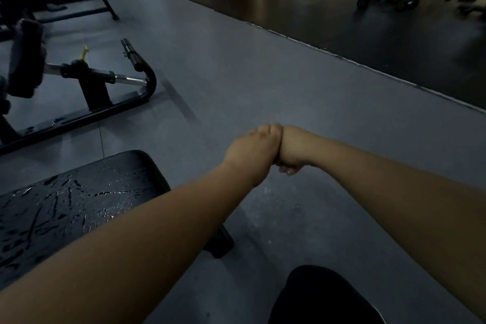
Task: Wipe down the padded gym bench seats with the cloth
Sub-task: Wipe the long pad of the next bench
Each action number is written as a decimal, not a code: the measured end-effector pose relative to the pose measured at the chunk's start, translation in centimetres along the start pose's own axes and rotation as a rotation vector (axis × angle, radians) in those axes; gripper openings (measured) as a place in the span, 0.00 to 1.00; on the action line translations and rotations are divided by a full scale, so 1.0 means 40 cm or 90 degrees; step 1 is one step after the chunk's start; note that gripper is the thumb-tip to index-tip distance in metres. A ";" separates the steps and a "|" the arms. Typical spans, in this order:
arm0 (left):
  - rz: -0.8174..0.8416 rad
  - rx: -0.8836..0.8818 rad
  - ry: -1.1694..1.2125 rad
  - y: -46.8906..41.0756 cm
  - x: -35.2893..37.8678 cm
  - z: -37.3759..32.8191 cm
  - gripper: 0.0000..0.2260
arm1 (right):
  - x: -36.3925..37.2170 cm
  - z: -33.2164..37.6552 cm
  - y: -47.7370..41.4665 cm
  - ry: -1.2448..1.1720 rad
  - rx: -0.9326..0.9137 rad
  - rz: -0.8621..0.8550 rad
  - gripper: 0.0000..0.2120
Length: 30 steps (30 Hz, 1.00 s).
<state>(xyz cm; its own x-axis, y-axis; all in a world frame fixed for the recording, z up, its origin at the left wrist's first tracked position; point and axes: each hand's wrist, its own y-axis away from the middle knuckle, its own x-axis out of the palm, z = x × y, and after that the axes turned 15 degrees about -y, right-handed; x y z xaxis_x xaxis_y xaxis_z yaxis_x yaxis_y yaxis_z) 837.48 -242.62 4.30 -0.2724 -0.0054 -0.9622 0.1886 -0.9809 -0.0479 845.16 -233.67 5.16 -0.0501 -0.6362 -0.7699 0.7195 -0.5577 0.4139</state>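
Bench seat (pixel 79 200) low left, looks wet | left hand (pixel 252 150) and right hand (pixel 293 148) are fists, fingers curled, touching above floor (pixel 263 73) | cloth not seen | maybe wringing; next wipe seat

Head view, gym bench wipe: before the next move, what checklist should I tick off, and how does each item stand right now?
1. Cloth in sight: not ok; none shows.
2. Cloth hidden in the hands: cannot tell; left hand and right hand are pressed together, fingers curled.
3. Hands over the bench seat: not ok; they hang over the floor, to its right.
4. Seat in view: ok, lower left, partly behind the left forearm.
5. Seat surface state: cannot tell; its shiny streaks could be wetness or cracks.
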 end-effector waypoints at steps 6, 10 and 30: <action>0.023 -0.098 -0.071 -0.010 -0.028 0.027 0.02 | 0.028 0.016 0.006 -0.005 -0.124 -0.179 0.11; 0.098 -0.114 -0.031 -0.019 -0.022 0.036 0.09 | 0.038 -0.002 0.015 0.172 -0.189 -0.285 0.14; 0.281 -0.176 0.723 0.011 -0.002 0.023 0.12 | -0.001 -0.053 -0.020 0.365 -0.496 -0.411 0.29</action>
<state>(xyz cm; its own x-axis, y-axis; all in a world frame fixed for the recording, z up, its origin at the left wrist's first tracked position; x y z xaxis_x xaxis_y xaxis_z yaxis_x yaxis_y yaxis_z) 836.70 -243.24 4.61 0.8060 -0.0171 -0.5916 0.2863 -0.8636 0.4150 846.03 -232.06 3.84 -0.3856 0.0923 -0.9180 0.9156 -0.0844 -0.3931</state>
